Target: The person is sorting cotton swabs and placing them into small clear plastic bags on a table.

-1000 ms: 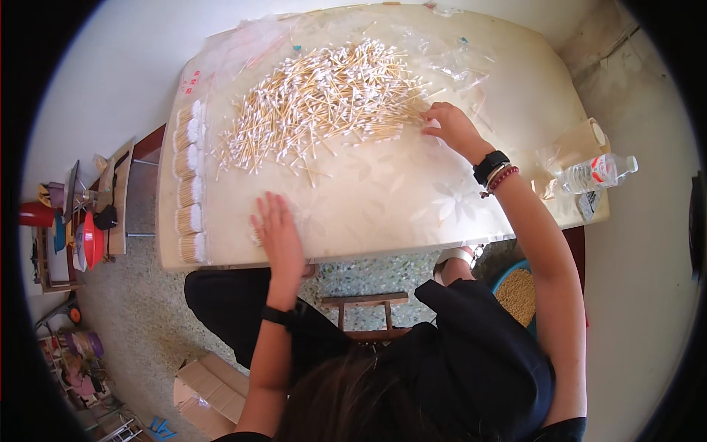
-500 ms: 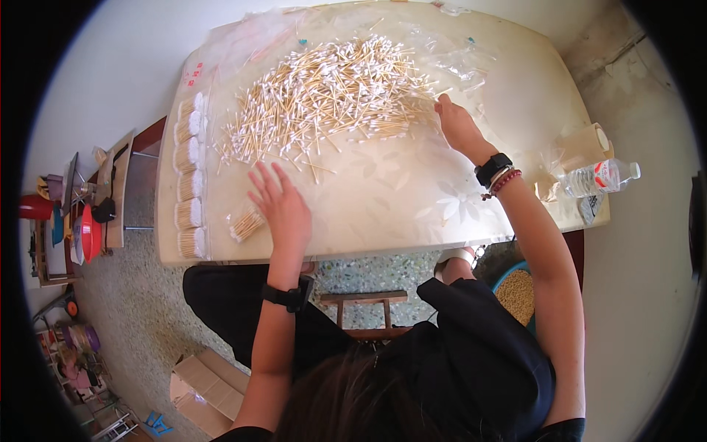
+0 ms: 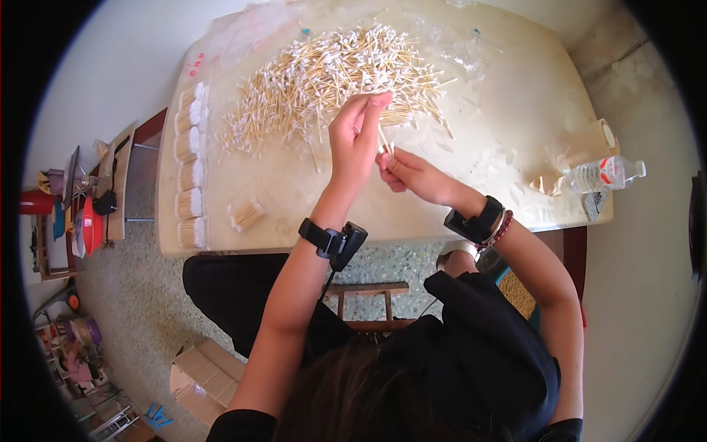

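**A:** From the head camera, what are the hands doing?

**B:** The left hand (image 3: 357,136) is raised, fingers pinched shut on a few thin wooden-stemmed cotton swabs (image 3: 384,140). The right hand (image 3: 407,171) sits just beside and below it, curled closed on the lower ends of the same swabs.

**A:** And the rest of them?

**B:** A big loose heap of white-tipped swabs (image 3: 331,81) lies just beyond both hands on the pale table (image 3: 501,147). Tied bundles of swabs (image 3: 191,177) stand in a row well off to the left; a small loose bunch (image 3: 247,214) lies nearer, left of the left wrist.

**A:** How would they handle?

**B:** Very light, I'd judge; the stems are stiff but snappable, the tips soft. Best pinched mid-stem, gathered parallel.
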Tool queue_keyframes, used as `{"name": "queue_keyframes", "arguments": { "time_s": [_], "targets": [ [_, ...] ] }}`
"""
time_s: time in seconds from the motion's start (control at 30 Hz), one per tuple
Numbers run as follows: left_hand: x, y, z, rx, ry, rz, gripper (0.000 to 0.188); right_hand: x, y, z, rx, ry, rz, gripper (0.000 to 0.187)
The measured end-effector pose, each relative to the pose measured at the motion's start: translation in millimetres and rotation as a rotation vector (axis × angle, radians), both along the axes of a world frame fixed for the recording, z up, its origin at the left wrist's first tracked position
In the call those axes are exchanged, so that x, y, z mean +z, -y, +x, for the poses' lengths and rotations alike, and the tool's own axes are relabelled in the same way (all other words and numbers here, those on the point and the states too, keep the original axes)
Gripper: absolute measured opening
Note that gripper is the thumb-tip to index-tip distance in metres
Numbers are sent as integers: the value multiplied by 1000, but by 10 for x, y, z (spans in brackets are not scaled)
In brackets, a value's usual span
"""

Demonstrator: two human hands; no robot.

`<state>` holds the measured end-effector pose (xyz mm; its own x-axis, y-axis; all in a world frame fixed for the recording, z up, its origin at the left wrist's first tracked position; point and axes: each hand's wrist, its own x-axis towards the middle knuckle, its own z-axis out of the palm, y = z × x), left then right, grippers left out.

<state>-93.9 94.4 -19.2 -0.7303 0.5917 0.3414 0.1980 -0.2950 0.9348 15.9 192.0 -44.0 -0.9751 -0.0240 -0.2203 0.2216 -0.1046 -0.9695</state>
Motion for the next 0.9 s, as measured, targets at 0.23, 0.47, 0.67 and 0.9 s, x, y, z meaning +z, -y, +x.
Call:
{"name": "queue_keyframes", "arguments": {
  "time_s": [0.23,0.47,0.67,0.9],
  "targets": [
    [-79,117,151,-232,20,-197,33,-41,172,100,120,84,30,35],
    [-28,274,291,-220,-272,-351,32,-208,190,77,-53,-130,289,29],
    [120,232,325,67,-583,-207,26,-381,346,123,-93,-127,243,25],
    [154,286,457,-330,-502,-642,40,-204,245,184,-14,-288,412,26]
  ]
}}
